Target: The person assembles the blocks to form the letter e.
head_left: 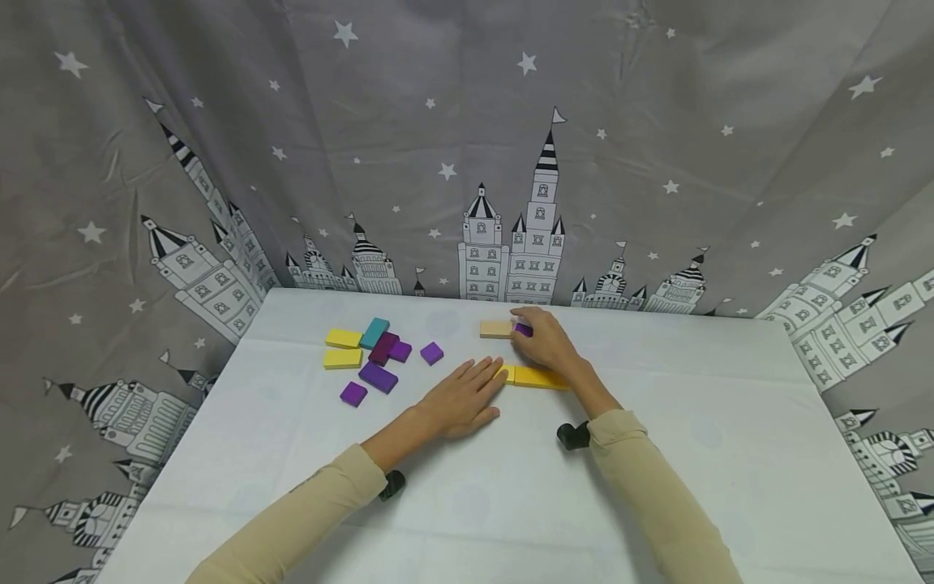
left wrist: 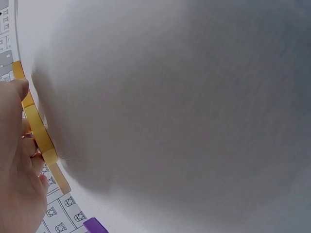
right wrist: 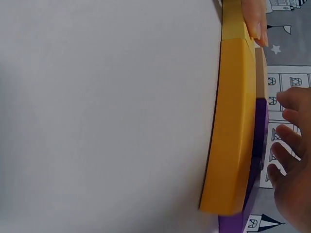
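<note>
Head view: left of your left hand [head_left: 460, 401], loose blocks are lying scattered, among them a teal block [head_left: 374, 333], a maroon block [head_left: 383, 349] and, nearest those fingers, a lone purple block [head_left: 432, 353]. Your left fingers are lying nearly straight, side by side, their tips meeting the light-yellow block [head_left: 508, 374]; the orange block [head_left: 540, 378] is adjoining it, running toward your right wrist. Your right hand [head_left: 546, 337] is arching over a half-hidden purple block [head_left: 524, 329], with the tan block [head_left: 496, 329] lying just left of it. Beyond your fingers, the table [head_left: 751, 454] is ending at a patterned curtain [head_left: 409, 203]; its white surface is spreading rightward of your right hand and toward you.

Left wrist view: a purple corner [left wrist: 95, 225] is showing past your fingertips. The light-yellow block is appearing alongside your fingers, the orange block beside your thumb. White tabletop is filling the remainder.

Right wrist view: your right fingers are bending slightly and standing apart, curtain showing between them and the purple pieces. The orange block is lying on those pieces' other side, white tabletop extending past it.
</note>
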### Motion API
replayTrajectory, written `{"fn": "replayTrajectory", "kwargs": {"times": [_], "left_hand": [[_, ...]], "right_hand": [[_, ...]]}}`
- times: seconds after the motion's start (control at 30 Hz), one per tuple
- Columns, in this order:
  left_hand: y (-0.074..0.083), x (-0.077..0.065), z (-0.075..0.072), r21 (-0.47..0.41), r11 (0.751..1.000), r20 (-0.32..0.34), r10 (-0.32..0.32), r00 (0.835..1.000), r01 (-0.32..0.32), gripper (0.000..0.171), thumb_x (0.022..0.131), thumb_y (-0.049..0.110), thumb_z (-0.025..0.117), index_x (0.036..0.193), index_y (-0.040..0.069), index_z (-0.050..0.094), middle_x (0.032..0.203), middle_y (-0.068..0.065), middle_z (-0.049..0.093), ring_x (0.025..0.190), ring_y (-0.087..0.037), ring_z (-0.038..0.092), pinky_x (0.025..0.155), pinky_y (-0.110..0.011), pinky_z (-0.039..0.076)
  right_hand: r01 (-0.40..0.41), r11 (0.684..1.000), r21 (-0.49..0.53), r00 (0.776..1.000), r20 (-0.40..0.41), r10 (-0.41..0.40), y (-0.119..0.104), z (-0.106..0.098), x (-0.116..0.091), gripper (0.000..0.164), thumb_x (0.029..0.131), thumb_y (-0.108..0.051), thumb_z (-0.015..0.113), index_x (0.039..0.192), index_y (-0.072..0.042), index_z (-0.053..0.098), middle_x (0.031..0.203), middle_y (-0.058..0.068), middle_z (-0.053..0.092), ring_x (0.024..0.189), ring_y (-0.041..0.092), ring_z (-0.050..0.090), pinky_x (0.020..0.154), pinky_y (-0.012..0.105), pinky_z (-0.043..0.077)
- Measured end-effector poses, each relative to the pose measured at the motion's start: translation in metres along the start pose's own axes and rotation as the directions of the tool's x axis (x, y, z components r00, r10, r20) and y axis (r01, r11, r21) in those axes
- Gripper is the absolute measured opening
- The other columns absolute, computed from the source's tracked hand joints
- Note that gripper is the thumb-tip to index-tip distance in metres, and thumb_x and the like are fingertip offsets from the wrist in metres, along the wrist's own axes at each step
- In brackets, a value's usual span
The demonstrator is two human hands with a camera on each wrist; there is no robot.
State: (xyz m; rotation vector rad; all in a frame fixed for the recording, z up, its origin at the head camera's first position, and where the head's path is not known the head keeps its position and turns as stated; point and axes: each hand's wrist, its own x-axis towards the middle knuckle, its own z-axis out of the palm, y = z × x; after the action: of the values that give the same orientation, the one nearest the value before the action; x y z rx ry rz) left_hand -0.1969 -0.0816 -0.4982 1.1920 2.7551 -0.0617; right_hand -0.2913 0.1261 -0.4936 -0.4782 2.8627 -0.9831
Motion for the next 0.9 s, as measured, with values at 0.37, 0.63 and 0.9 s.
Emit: {"fn": "replayTrajectory", "kwargs": {"times": [0.37,0.63,0.9], "left_hand": [[0.000,0.001,0.004,0.002,1.000,-0.007,-0.003,1.000,0.003,0.065,0.107,0.044,0.035,0.158,0.006,0.024,0.164,-0.013,0.017,0.150,-0.027,0.013,0.121,-0.041,0.010],[0.001,-0.001,-0.001,-0.015,1.000,0.002,-0.005,1.000,0.005,0.065,0.107,0.043,0.036,0.158,0.005,0.023,0.164,-0.013,0.016,0.150,-0.028,0.013,0.121,-0.042,0.009],[0.001,0.001,0.000,-0.009,1.000,-0.004,0.004,1.000,-0.004,0.065,0.108,0.043,0.036,0.158,0.005,0.023,0.164,-0.014,0.015,0.150,-0.028,0.013,0.121,-0.041,0.009]], "right_hand": [[0.049,0.989,-0.141,0.998,-0.024,-0.053,0.013,-0.020,-0.030,0.046,0.103,-0.022,0.053,0.146,-0.005,0.049,0.154,0.017,0.040,0.142,0.036,0.035,0.116,0.052,0.025],[0.084,0.973,-0.216,0.995,-0.042,-0.095,0.022,-0.028,-0.059,0.050,0.103,-0.024,0.052,0.148,-0.002,0.046,0.154,0.020,0.038,0.144,0.037,0.029,0.117,0.055,0.021],[0.091,0.950,-0.300,0.996,0.043,-0.082,0.028,-0.030,-0.083,0.055,0.104,-0.029,0.049,0.153,-0.005,0.039,0.159,0.019,0.030,0.145,0.043,0.023,0.113,0.066,0.020]]}}
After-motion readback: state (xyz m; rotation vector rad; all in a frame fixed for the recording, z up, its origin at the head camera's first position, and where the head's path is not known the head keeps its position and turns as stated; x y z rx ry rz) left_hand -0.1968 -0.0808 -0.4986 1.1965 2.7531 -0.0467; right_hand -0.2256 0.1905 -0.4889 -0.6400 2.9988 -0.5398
